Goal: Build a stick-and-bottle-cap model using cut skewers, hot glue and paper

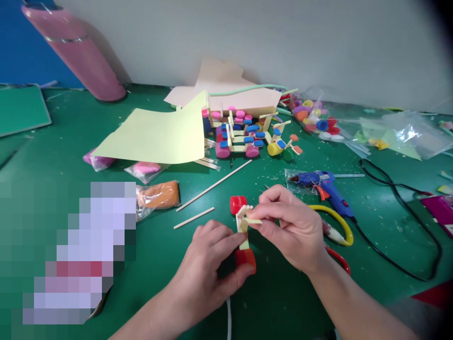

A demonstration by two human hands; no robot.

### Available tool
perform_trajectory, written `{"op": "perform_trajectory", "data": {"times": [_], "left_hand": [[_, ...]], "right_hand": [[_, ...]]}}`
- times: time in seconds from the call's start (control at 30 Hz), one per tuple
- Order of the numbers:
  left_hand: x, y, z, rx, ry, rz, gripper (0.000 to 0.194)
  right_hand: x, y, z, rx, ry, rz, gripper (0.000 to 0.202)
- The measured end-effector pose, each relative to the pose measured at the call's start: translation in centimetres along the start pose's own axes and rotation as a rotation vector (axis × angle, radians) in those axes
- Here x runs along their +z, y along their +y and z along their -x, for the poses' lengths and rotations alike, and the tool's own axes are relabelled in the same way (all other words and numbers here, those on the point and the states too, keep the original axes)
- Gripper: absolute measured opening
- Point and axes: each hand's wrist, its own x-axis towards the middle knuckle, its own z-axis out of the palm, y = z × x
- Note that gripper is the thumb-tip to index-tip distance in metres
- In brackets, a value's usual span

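Note:
A small model of pale sticks with a red cap at its far end and a red-orange cap at its near end is between my hands. My left hand grips it from the left, the thumb on the near cap and a finger on the yellow paper strip. On the right, my right hand pinches a small pale yellow piece against the upper part of the sticks. Two loose wooden sticks lie just beyond my left hand.
A blue glue gun with a black cable, and yellow-handled and red-handled tools lie right. Behind are several small stick models, yellow paper and a bag of colored caps. Brown clay lies left; a pink bottle leans at back left.

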Motion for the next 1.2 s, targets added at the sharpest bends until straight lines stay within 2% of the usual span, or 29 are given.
{"op": "perform_trajectory", "data": {"times": [0.2,0.8,1.03,1.2], "left_hand": [[0.1,-0.1,0.1,-0.007,-0.009,0.004,0.03],[-0.6,0.6,-0.3,-0.074,-0.113,-0.063,0.037],[-0.8,0.8,-0.5,-0.072,-0.115,-0.044,0.017],[-0.9,0.7,-0.6,-0.091,-0.121,-0.024,0.014]], "right_hand": [[0.3,0.0,-0.5,0.051,0.028,0.01,0.016],[0.1,0.6,-0.3,0.037,-0.011,-0.055,0.02],[-0.4,0.4,0.1,-0.055,-0.087,-0.031,0.017],[-0.5,0.2,0.7,-0.084,-0.148,-0.058,0.017]]}}
